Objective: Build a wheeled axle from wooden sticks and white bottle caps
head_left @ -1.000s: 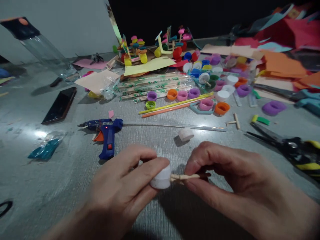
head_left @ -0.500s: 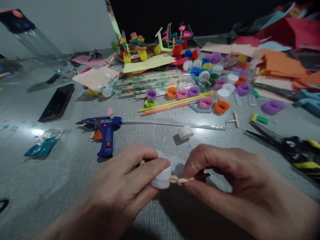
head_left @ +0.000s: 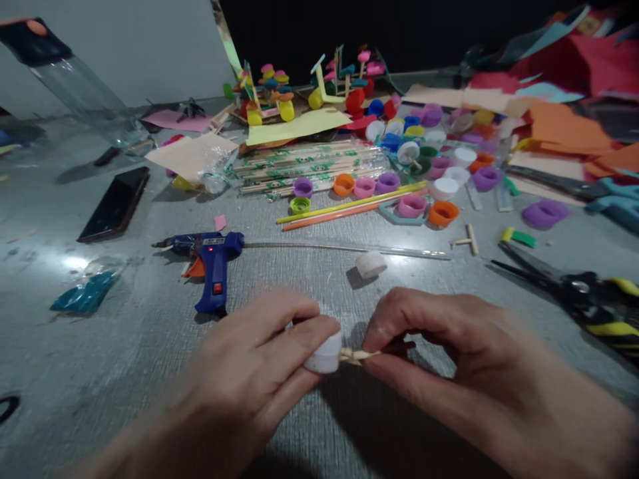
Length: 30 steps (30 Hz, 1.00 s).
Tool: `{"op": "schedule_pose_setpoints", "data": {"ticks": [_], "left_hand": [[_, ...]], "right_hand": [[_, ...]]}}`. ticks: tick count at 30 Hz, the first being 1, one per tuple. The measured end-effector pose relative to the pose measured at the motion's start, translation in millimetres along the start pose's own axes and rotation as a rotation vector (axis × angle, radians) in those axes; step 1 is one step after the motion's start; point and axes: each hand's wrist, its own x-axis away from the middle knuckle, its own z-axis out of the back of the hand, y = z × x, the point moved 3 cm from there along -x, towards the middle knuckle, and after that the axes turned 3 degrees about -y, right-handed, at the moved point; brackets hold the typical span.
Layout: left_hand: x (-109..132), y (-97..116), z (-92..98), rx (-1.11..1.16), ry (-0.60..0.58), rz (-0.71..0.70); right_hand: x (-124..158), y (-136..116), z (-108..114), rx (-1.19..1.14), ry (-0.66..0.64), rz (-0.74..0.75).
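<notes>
Between the fingers of my left hand (head_left: 269,359) is a white bottle cap (head_left: 323,356), its side turned toward me. Short pale wooden stick pieces (head_left: 353,355) stick out of the cap to the right. My right hand (head_left: 439,366) pinches the far end of these sticks between thumb and forefinger; a dark thin tip shows behind the fingers. A second white cap (head_left: 371,265) lies on the table just beyond my hands. The blue glue gun (head_left: 213,273) rests on its side near my left hand, its red light lit and a long clear glue stick (head_left: 344,248) in its back.
Scissors with black and yellow handles (head_left: 582,293) lie at the right. A phone (head_left: 114,203) and a small teal packet (head_left: 84,293) are at the left. Wrapped chopsticks (head_left: 309,163), coloured caps (head_left: 412,205), yellow and orange sticks, and paper sheets fill the back.
My right thumb and forefinger have shifted slightly left along the sticks, closer to the white cap. My left hand holds the cap almost unchanged.
</notes>
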Motion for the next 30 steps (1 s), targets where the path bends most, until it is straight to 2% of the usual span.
{"op": "schedule_pose_setpoints", "data": {"ticks": [7,18,24,30], "left_hand": [[-0.9,0.2,-0.5,-0.008,0.030,-0.021],[-1.2,-1.8,-3.3,0.026,-0.007,-0.016],[-2.8,-1.2,-3.5,-0.003,-0.004,-0.030],[-5.7,-1.6,-6.6,-0.032,0.005,-0.071]], "right_hand": [[-2.0,0.0,-2.8,0.032,0.005,0.008],[-3.5,1.1,-2.9,0.010,0.035,-0.051],[-4.2,-2.8,-4.2,0.141,0.054,0.014],[-4.4,-1.4,-6.5,0.248,0.040,0.014]]}}
